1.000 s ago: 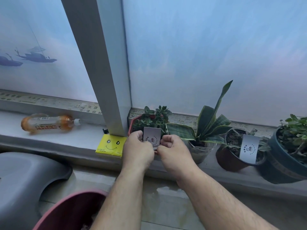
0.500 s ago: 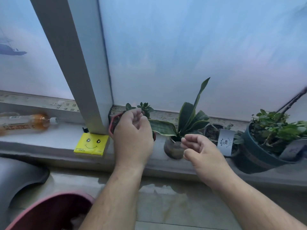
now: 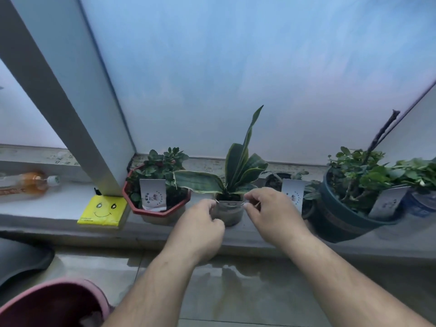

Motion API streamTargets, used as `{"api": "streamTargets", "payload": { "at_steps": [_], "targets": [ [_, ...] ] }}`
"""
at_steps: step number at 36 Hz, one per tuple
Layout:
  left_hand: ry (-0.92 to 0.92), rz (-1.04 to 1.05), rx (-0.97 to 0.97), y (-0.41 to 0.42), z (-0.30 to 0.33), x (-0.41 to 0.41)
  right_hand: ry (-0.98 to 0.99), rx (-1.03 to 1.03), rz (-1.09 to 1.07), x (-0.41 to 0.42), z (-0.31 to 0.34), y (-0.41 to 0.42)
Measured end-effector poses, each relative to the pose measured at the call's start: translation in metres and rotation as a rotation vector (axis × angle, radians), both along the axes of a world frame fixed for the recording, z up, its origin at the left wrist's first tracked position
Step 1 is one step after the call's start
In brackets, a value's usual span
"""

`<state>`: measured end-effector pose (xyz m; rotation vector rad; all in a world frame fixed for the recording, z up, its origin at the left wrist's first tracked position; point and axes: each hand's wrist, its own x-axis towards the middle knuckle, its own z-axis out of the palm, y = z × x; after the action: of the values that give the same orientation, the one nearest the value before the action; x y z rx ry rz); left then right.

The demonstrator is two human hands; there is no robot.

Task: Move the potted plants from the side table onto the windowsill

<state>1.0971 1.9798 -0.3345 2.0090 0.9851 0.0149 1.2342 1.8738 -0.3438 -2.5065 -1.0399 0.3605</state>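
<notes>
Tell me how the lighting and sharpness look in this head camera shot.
Head view: dim, bluish backlight from the frosted window; wide-angle bending tilts the window frame; the bottle at the left edge is smeared, the snake plant pot fairly sharp.

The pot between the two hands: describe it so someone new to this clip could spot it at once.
Start at the slanted window post and follow the windowsill rightward, past the red octagonal pot. The next one is the small grey pot, with the left hand and right hand at its rim. Unlike its bushy neighbours, it has long, sword-shaped, yellow-edged leaves.
</notes>
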Motion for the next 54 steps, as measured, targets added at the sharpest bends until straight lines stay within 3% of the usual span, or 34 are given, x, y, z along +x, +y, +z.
{"api": "streamTargets", "payload": {
  "at_steps": [18,32,54],
  "targets": [
    [0.109,-0.045,0.157,-0.005,-0.013,0.014,-0.099,-0.062,0.116,0.014,-0.025,0.014],
    [0.084,-0.025,0.191,0.000,-0.012,0.012,-0.212,-0.037,0.128,0.011,-0.019,0.010],
    [0.070,-0.028,0.180,0.002,-0.010,0.009,-0.113,-0.050,0.077,0.011,-0.029,0.010]
  ]
}}
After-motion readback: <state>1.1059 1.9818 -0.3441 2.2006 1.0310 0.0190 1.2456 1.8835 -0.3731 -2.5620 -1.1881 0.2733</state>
